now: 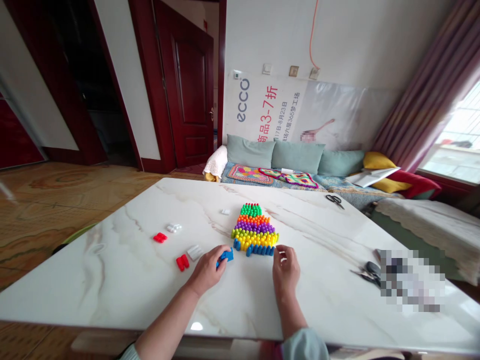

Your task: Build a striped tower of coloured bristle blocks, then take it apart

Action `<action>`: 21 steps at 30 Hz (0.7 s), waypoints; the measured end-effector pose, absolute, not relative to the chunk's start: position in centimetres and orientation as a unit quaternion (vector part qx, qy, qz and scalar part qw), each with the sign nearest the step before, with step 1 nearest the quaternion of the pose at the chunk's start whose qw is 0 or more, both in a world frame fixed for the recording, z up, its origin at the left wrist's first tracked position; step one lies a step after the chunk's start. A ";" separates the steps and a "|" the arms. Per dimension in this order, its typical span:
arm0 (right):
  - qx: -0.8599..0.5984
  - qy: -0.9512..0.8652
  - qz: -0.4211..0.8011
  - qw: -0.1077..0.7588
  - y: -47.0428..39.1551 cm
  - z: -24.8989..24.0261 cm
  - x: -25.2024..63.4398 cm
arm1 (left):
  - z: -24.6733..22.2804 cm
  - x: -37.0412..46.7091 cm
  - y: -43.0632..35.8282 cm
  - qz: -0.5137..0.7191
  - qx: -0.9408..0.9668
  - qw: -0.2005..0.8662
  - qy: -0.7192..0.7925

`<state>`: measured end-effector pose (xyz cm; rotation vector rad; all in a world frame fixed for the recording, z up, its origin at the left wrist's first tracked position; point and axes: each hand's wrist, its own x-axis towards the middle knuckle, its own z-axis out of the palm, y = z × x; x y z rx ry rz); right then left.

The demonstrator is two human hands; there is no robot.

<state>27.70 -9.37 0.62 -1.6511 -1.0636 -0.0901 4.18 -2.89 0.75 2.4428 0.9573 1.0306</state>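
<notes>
My left hand [209,269] pinches several small blue capsule-shaped pieces [227,255] between thumb and fingers, just above the table. At the right end of a row of blue pieces [259,249], my right hand [286,270] has its thumb and fingertips drawn together. Whether a piece sits between those tips is hidden. The blue row is the nearest band of a tapering block of upright capsule pieces, with a gap toward its left. Behind it come yellow pieces [249,241], purple pieces [258,228], orange pieces [252,219], green pieces [250,210] and a few red ones [252,204].
Left of the block lie red pieces [182,262], clear-white pieces [194,252] and more small clusters on the marble-patterned table [123,280]. Black-handled scissors [367,274] rest at the right, beside a blurred-out item. Another pair of scissors [335,201] lies near the far edge.
</notes>
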 end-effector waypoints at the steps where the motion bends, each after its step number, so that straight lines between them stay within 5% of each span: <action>1: -0.696 -0.481 -0.013 0.533 -9.4 0.9 27.1 | 0.7 4.2 -2.9 0.358 0.855 0.159 0.339; 6: -0.758 -0.547 0.082 0.346 -9.5 1.6 24.0 | 0.7 4.2 -3.0 0.349 0.856 0.158 0.349; 10: -0.785 -0.549 0.071 0.279 -9.5 1.6 23.0 | 1.0 4.2 -3.1 0.346 0.854 0.163 0.352; 15: -0.767 -0.571 0.057 0.286 -9.5 1.3 23.3 | 1.4 4.3 -3.4 0.339 0.852 0.172 0.360; 21: -0.640 -0.640 0.107 0.411 -9.3 1.3 22.3 | 1.4 4.3 -3.5 0.332 0.854 0.212 0.340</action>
